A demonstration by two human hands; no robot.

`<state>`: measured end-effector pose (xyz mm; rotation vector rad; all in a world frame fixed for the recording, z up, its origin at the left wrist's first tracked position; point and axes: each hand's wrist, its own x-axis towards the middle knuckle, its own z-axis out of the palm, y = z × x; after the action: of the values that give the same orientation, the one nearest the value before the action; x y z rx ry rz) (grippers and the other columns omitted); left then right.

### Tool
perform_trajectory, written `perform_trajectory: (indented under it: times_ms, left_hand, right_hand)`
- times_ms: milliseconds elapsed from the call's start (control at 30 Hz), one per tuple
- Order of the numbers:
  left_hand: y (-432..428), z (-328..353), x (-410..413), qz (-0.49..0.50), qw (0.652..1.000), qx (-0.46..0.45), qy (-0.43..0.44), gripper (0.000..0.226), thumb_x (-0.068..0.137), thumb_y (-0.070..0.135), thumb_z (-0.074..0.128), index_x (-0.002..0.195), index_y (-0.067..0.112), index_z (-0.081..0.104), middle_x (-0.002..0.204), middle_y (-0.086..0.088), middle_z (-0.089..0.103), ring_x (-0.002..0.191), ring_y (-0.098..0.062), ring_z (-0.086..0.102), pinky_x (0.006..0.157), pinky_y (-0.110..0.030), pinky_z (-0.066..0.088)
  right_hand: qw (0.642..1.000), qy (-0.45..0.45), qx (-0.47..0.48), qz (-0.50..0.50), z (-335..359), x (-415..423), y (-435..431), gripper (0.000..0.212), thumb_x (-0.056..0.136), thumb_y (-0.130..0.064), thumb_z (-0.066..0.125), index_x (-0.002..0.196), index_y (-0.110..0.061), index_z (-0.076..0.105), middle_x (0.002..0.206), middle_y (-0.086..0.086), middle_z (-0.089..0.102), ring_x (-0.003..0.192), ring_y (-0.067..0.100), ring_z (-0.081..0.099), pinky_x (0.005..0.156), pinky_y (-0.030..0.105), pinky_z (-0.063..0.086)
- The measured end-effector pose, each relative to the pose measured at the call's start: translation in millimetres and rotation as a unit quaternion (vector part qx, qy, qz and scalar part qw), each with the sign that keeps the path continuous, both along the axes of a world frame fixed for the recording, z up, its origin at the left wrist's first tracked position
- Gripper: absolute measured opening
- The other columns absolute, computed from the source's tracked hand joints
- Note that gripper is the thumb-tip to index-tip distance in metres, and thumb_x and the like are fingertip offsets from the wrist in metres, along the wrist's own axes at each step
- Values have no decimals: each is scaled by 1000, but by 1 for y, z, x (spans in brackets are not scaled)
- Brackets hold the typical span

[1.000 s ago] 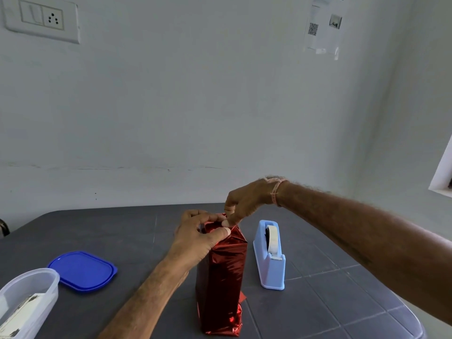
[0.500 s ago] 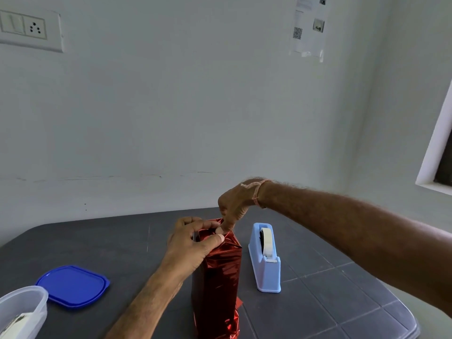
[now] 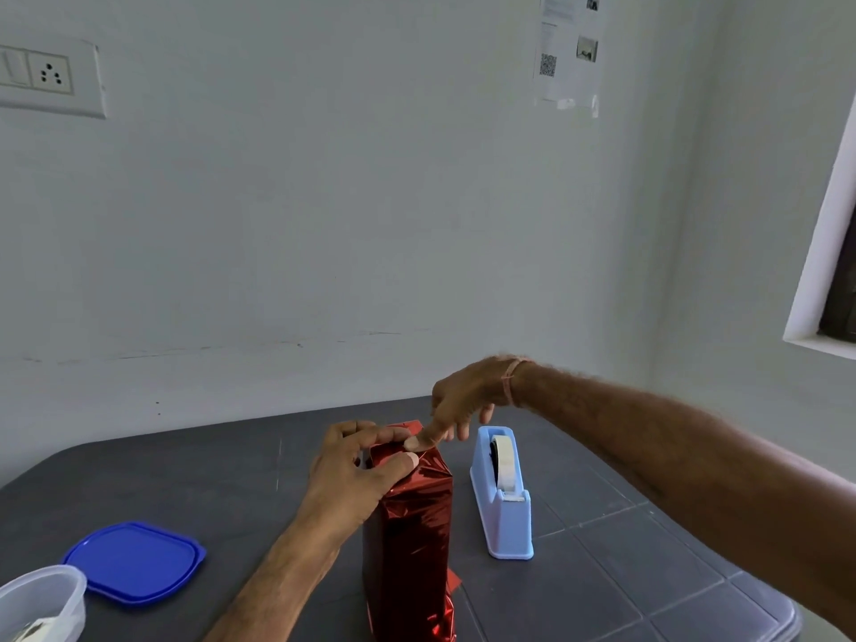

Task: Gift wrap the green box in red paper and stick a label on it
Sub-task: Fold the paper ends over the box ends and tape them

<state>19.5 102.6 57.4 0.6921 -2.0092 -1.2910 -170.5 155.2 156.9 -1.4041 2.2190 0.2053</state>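
Note:
The box wrapped in shiny red paper [image 3: 412,539] stands upright on the dark table; no green shows. My left hand [image 3: 356,470] grips its top, thumb pressing the folded paper down and fingers curled over the far edge. My right hand [image 3: 463,400] reaches in from the right with its index finger pressing on the top fold near my left thumb, the other fingers loosely spread. A blue tape dispenser [image 3: 502,493] with a white roll stands just right of the box.
A blue lid [image 3: 134,560] lies at the left on the dark table [image 3: 625,572]. A clear plastic container [image 3: 41,600] sits at the bottom left corner. A scrap of red paper pokes out at the box's base. White walls close behind.
My right hand has opened from a pinch on the top fold to an index finger pressing it. The camera has tilted up and shifted slightly. My left hand keeps its hold.

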Motion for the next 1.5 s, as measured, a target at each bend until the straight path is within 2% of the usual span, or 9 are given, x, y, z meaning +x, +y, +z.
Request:
perform_trajectory:
  times_ms: [133, 267, 367, 500, 733, 900, 1100, 1333, 1500]
  left_hand:
    - [-4, -3, 2, -7, 1000, 3, 24, 25, 83, 33, 82, 105, 43, 74, 124, 22, 42, 123, -7, 44, 99, -27, 37]
    - [-3, -5, 2, -9, 1000, -11, 24, 26, 83, 33, 81, 107, 42, 75, 125, 22, 42, 124, -4, 44, 98, -23, 37]
    - [-2, -5, 2, -11, 999, -9, 36, 26, 84, 31, 81, 108, 40, 75, 126, 20, 42, 123, -2, 45, 90, -14, 39]
    - [2, -4, 3, -25, 998, 10, 53, 24, 87, 25, 78, 109, 34, 75, 124, 16, 41, 114, 3, 47, 65, -1, 46]
    - [7, -2, 4, -26, 997, 20, 66, 24, 87, 24, 77, 109, 34, 75, 127, 12, 41, 116, 1, 47, 66, -1, 48]
    - [8, -2, 5, -28, 997, 27, 69, 24, 88, 25, 77, 110, 34, 75, 128, 12, 41, 116, 2, 46, 70, -5, 45]
    - [9, 1, 6, -31, 996, 42, 72, 24, 87, 26, 77, 109, 35, 74, 129, 11, 41, 119, -1, 47, 65, -3, 48]
    - [9, -1, 4, -30, 996, 40, 71, 24, 89, 24, 76, 110, 33, 74, 129, 9, 40, 115, 2, 45, 62, 0, 47]
    - [12, 0, 5, -21, 998, 28, 59, 24, 88, 27, 77, 110, 36, 74, 128, 13, 40, 119, -2, 47, 70, -7, 45]
  right_hand:
    - [980, -164, -94, -58, -27, -14, 13, 61, 83, -71, 68, 110, -16, 74, 110, -5, 75, 100, 14, 73, 91, 39, 55]
    - [915, -357, -151, -108, -62, -15, 28, 68, 90, -61, 65, 130, -6, 65, 109, 1, 69, 90, 13, 67, 77, 32, 52]
    - [859, -456, -193, -126, -88, -15, 35, 64, 85, -66, 68, 120, -13, 65, 108, 4, 65, 89, 16, 64, 76, 32, 51]
    - [809, -523, -231, -135, -105, -9, 37, 59, 83, -69, 68, 109, -17, 66, 99, -1, 68, 91, 18, 63, 78, 33, 50]
    - [775, -559, -265, -128, -121, -10, 37, 50, 85, -66, 67, 105, -19, 69, 102, 0, 70, 95, 19, 65, 85, 37, 50]
    - [779, -554, -270, -116, -125, -8, 42, 43, 80, -50, 76, 106, -17, 68, 94, -2, 70, 84, 12, 68, 77, 31, 51]
    - [785, -534, -278, -146, -123, -4, 43, 70, 85, -80, 55, 111, -15, 65, 106, 5, 65, 94, 19, 63, 84, 34, 51]
    - [775, -540, -287, -162, -128, -2, 45, 46, 80, -55, 75, 107, -18, 68, 94, 0, 68, 85, 15, 66, 79, 34, 52]
    - [761, -544, -294, -197, -132, 4, 44, 61, 86, -74, 60, 105, -17, 66, 96, 1, 68, 90, 18, 64, 78, 31, 52]
